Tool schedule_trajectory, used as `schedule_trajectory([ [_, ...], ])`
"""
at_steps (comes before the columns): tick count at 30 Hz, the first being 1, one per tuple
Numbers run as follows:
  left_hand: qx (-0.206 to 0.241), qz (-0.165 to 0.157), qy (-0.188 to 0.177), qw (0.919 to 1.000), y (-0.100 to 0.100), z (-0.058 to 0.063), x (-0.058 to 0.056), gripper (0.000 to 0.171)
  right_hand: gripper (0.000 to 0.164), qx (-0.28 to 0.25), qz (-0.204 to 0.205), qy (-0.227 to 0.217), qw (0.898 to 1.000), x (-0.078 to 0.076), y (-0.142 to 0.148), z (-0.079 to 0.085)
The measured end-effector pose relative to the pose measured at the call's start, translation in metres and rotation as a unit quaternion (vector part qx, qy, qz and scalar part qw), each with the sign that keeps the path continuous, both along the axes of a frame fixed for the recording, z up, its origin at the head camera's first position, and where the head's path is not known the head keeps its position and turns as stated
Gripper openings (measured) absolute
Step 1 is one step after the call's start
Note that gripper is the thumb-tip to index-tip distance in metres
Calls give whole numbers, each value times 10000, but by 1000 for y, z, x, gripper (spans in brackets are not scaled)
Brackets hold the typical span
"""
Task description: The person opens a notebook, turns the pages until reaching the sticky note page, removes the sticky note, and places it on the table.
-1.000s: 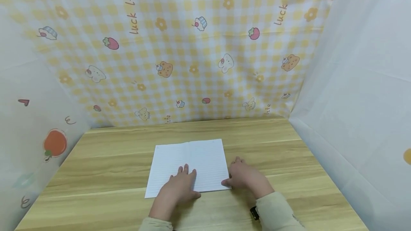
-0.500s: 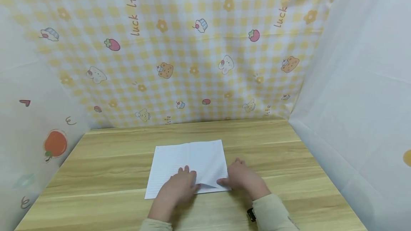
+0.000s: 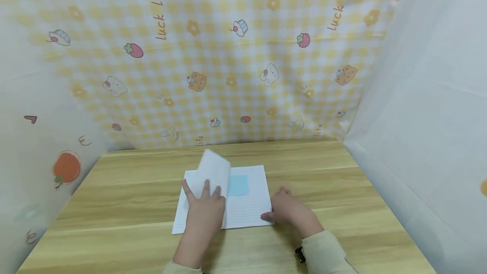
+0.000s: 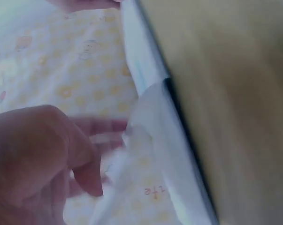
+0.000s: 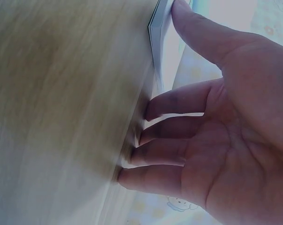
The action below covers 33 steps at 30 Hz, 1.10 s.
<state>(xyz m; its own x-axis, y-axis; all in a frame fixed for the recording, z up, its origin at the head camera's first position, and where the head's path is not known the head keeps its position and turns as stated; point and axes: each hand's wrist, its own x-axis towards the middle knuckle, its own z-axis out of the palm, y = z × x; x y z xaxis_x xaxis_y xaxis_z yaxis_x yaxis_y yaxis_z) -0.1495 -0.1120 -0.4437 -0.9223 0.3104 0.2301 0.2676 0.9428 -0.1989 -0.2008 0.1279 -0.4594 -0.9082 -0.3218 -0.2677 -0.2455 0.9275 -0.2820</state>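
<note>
A lined notebook [image 3: 251, 212] lies spread on the wooden table, with a light blue square sticky note [image 3: 239, 185] on its right page. One page [image 3: 214, 169] stands lifted and curves over toward the left side. My left hand [image 3: 205, 212], fingers spread, is against that raised page; in the left wrist view its fingertips reach the blurred white page [image 4: 155, 126]. At the lower right corner, the thumb of my right hand [image 3: 291, 211] rests on the notebook. The right wrist view shows its other fingers [image 5: 153, 178] extended down to the table beside the notebook's edge.
The wooden table [image 3: 125, 193] reaches back to a yellow checked cloth [image 3: 228, 54] hung behind it. White sheets hang at the left and right sides [image 3: 426, 109]. A small black object [image 3: 300, 254] shows at the right sleeve.
The right page buckled, then lifted and swung left with my left hand, uncovering the blue sticky note. My left hand's fingers spread. The right hand stays at the lower right corner.
</note>
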Motion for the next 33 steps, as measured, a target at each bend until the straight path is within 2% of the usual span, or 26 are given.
schedule_trajectory([
  [4, 320, 342, -568, 9973, 3, -6, 3, 35, 52, -47, 6, 31, 10000, -1, 2, -2],
  [6, 503, 302, -825, 9949, 4, -8, 4, 39, 53, -50, -10, 39, 10000, -1, 1, -2],
  [11, 764, 175, -1396, 9871, 5, -15, 4, 35, 56, 25, 17, 70, 10000, -1, 0, -2],
  [14, 1030, 208, -1851, 9771, 5, -16, 3, 40, 55, 25, 20, 82, 10000, 0, -1, -2],
  [18, 1484, 235, -2461, 9575, 3, -18, 0, 49, 58, 19, -24, 105, 9999, 1, -2, 0],
  [23, 1792, 230, -2792, 9431, 1, -21, -5, 53, 52, 53, -9, 23, 10000, -2, -4, 4],
  [27, 1865, 193, -2797, 9416, 0, -23, -7, 59, 43, 390, 74, 250, 9989, -12, -9, 12],
  [29, 1855, 177, -2748, 9433, 0, -24, -7, 61, 36, 773, 369, 765, 9934, -17, -16, 14],
  [30, 1837, 168, -2711, 9447, 0, -24, -6, 62, 33, 1015, 593, 1101, 9869, -19, -21, 15],
  [32, 1828, 162, -2654, 9465, 1, -26, -5, 61, 36, 1461, 1127, 1812, 9660, -22, -33, 13],
  [33, 1846, 162, -2644, 9465, 1, -26, -5, 61, 38, 1746, 1439, 2168, 9496, -23, -39, 11],
])
